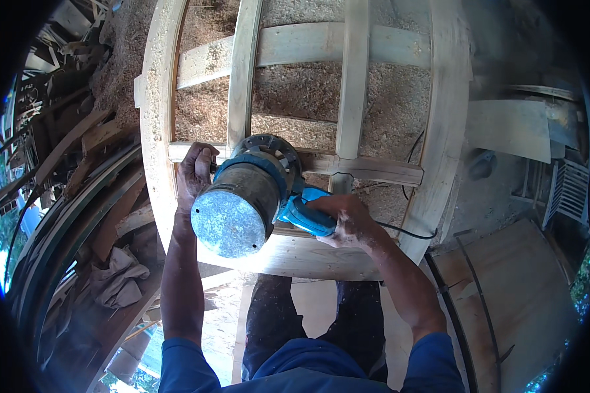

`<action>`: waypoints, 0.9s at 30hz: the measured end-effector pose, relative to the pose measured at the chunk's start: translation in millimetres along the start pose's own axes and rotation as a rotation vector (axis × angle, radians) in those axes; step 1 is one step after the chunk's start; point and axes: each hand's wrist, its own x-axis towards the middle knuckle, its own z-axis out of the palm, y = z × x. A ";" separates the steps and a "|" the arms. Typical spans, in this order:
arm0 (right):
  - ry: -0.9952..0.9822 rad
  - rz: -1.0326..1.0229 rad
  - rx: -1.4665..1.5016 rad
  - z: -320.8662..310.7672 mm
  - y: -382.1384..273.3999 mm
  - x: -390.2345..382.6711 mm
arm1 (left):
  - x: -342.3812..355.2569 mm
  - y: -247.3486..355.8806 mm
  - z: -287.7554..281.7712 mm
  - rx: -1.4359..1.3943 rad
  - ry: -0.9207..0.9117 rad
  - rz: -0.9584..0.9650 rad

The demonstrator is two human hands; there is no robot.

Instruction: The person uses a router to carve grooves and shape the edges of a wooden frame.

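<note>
A wood router [229, 223] with a big grey cylindrical motor housing and a holed round base rests on a wooden lattice frame [444, 98], over a crossing of its bars. My left hand [195, 171] is closed around the small dark side knob, at the left of the motor. On the right, my right hand [349, 219] wraps round the blue handle [308, 213]. The motor housing hides the router's bit and the wood beneath it. From the handle side a black power cord [406, 232] trails right across the frame.
Wood shavings [295, 92] cover the ground seen through the frame's openings. Stacked boards and offcuts [121, 216] crowd the left, with a crumpled cloth [118, 278] on them. Large wooden panels [511, 301] lie at the lower right. A white slatted rack [567, 191] stands farther right.
</note>
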 end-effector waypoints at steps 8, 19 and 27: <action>0.104 -0.071 0.041 0.5 12.3 -12.0 | -2.2 10.7 11.0 0.122 -0.057 0.060; -0.009 -0.003 0.016 -13.2 17.5 -27.6 | -2.6 23.3 24.0 0.279 -0.116 0.154; 0.011 0.006 0.024 -24.4 17.8 -35.2 | -7.2 25.4 38.0 0.245 -0.125 0.144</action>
